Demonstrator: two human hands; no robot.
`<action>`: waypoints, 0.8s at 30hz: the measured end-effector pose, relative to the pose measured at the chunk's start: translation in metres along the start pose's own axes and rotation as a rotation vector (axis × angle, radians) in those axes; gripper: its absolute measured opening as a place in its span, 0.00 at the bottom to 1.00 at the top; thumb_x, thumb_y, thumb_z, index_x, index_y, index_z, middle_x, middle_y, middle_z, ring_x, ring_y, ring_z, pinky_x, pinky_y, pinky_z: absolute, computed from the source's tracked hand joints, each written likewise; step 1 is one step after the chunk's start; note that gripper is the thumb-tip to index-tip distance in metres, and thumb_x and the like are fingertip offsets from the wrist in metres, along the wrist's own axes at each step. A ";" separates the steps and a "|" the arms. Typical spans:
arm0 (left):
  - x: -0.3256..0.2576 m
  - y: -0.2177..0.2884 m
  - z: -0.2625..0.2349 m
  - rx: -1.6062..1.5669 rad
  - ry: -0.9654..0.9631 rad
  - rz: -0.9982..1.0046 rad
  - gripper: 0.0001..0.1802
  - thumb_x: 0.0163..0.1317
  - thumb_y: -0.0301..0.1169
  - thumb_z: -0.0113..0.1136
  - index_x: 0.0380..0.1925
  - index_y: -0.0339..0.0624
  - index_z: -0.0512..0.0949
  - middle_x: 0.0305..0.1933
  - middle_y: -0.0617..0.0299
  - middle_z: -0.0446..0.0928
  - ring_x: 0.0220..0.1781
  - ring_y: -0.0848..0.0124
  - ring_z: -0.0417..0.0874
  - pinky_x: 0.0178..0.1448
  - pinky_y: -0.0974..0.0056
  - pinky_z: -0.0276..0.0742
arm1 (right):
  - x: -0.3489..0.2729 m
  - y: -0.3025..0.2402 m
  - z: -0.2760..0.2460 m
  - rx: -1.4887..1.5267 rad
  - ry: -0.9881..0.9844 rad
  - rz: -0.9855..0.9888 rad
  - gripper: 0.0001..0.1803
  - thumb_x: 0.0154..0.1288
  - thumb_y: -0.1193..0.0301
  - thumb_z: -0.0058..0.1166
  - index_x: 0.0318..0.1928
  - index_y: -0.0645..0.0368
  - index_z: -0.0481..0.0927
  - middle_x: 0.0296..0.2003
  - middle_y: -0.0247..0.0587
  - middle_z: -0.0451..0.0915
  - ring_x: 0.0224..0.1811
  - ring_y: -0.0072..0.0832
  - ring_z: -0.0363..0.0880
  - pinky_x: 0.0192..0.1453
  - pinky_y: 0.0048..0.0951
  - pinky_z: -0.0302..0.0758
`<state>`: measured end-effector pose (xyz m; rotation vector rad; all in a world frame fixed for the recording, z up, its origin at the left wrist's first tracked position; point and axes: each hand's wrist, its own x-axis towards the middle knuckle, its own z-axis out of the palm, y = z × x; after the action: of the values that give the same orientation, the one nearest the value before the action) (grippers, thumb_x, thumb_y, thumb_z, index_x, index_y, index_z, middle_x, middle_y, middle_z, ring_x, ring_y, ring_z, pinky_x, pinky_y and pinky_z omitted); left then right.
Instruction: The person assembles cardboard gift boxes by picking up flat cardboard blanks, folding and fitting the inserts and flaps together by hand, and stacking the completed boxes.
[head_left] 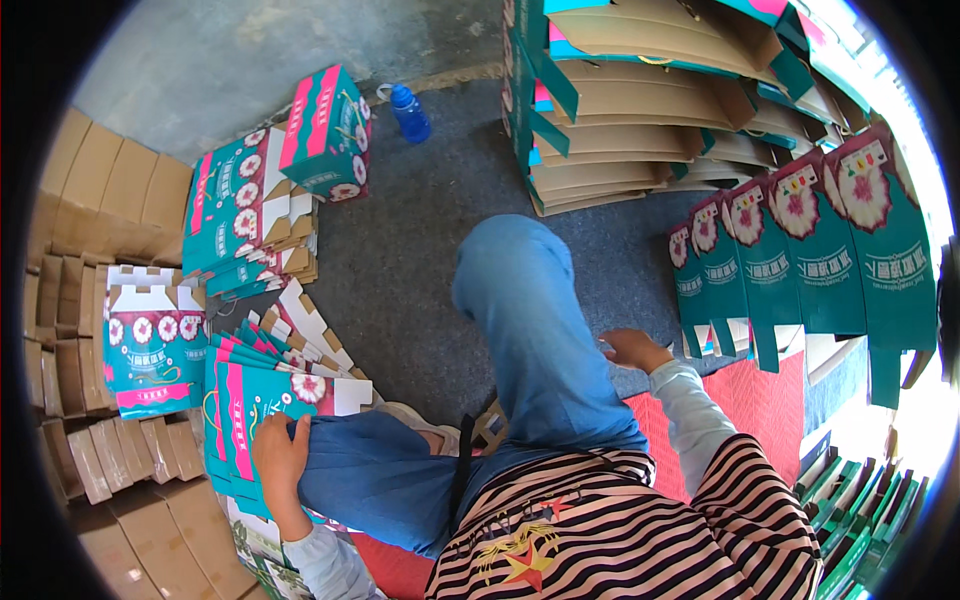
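Left hand [277, 460] lies half-open on the flat teal cartons [268, 394] stacked at the person's left; the right hand [636, 350], loosely curled, looks empty. The cartons are likely light, fairly stiff, slightly slick, easily creased; an edge seems the best hold.

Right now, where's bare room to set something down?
Bare grey floor lies between the upper left carton stack, blue bottle and central knee; another patch lies between knee and right carton row. It's crowded around the left hand, beside flat cartons.
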<state>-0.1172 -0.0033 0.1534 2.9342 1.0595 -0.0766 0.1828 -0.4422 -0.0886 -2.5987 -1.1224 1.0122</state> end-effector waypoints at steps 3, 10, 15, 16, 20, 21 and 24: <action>0.005 0.000 0.001 0.049 -0.035 0.002 0.18 0.54 0.42 0.57 0.25 0.35 0.74 0.28 0.49 0.74 0.35 0.53 0.74 0.38 0.53 0.68 | -0.008 0.017 0.006 0.004 0.040 0.031 0.22 0.55 0.58 0.53 0.49 0.54 0.73 0.45 0.47 0.76 0.50 0.42 0.73 0.52 0.42 0.70; 0.009 0.008 -0.002 -0.070 -0.050 -0.050 0.14 0.57 0.37 0.56 0.32 0.36 0.76 0.35 0.49 0.76 0.40 0.54 0.75 0.42 0.56 0.69 | -0.017 0.083 -0.011 0.021 0.086 0.370 0.25 0.55 0.58 0.53 0.52 0.55 0.71 0.48 0.49 0.74 0.53 0.43 0.72 0.54 0.42 0.69; 0.003 0.083 0.005 -0.512 0.195 0.157 0.16 0.59 0.33 0.53 0.45 0.36 0.72 0.50 0.50 0.72 0.54 0.57 0.72 0.57 0.60 0.65 | -0.001 0.138 -0.009 0.246 0.315 0.604 0.31 0.54 0.55 0.52 0.57 0.56 0.66 0.51 0.50 0.73 0.53 0.46 0.71 0.54 0.42 0.69; 0.004 0.114 0.005 -0.538 0.169 0.232 0.18 0.58 0.34 0.54 0.47 0.36 0.71 0.55 0.49 0.69 0.57 0.54 0.68 0.61 0.55 0.60 | 0.001 0.159 0.000 0.374 0.452 0.660 0.34 0.55 0.53 0.51 0.59 0.55 0.63 0.51 0.50 0.72 0.54 0.44 0.70 0.53 0.41 0.69; 0.005 0.200 0.007 -0.580 0.268 0.596 0.34 0.51 0.40 0.59 0.57 0.38 0.63 0.62 0.40 0.57 0.63 0.45 0.59 0.64 0.47 0.54 | 0.020 0.135 -0.014 1.192 0.503 0.900 0.37 0.57 0.46 0.47 0.63 0.49 0.59 0.59 0.47 0.64 0.57 0.37 0.64 0.56 0.40 0.62; 0.006 0.220 0.011 -0.616 0.304 0.650 0.32 0.52 0.44 0.58 0.55 0.41 0.66 0.62 0.42 0.58 0.63 0.44 0.58 0.63 0.42 0.52 | 0.020 0.137 -0.015 1.198 0.496 0.903 0.37 0.57 0.46 0.47 0.63 0.49 0.59 0.59 0.47 0.64 0.57 0.37 0.64 0.56 0.40 0.62; 0.018 0.264 0.015 -0.305 0.375 0.705 0.30 0.52 0.48 0.56 0.54 0.46 0.70 0.62 0.44 0.59 0.63 0.43 0.56 0.61 0.38 0.51 | 0.019 0.162 -0.003 1.423 0.597 1.014 0.39 0.55 0.42 0.46 0.63 0.46 0.60 0.61 0.40 0.59 0.58 0.33 0.61 0.57 0.40 0.59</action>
<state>0.0645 -0.1954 0.1385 2.8886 -0.0207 0.5997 0.2910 -0.5439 -0.1555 -1.7462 0.9038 0.5725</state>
